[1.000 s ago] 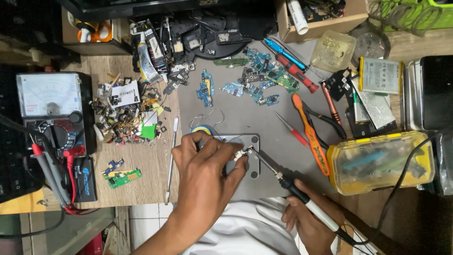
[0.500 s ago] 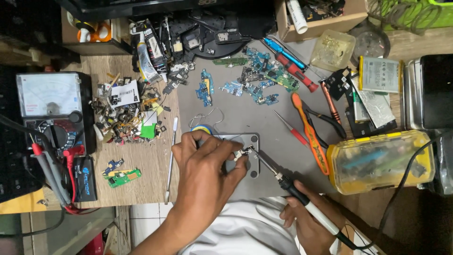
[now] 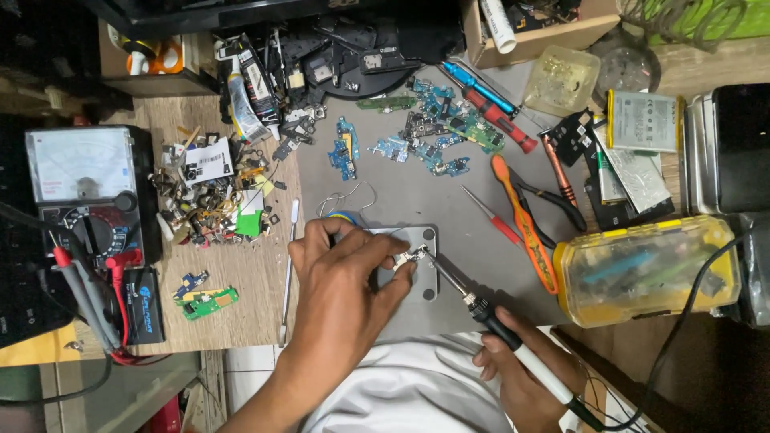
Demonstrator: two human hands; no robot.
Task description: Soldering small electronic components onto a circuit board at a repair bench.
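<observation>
On the grey tabletop (image 3: 481, 265), left hand (image 3: 345, 281) pinches a small part (image 3: 403, 258), seemingly light and fragile; right hand (image 3: 521, 377) is closed on the soldering iron (image 3: 481, 309), gripped by its handle.

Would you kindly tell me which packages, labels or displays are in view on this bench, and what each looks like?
Analog multimeter dial: far left, pale rectangular face on a black body.
White paper label: on the parts heap, small, with dark print.
Cardboard box: top centre, brown, open.
Plastic case: right, clear yellow, rectangular.
Flat battery pack: upper right, pale green label.
</observation>
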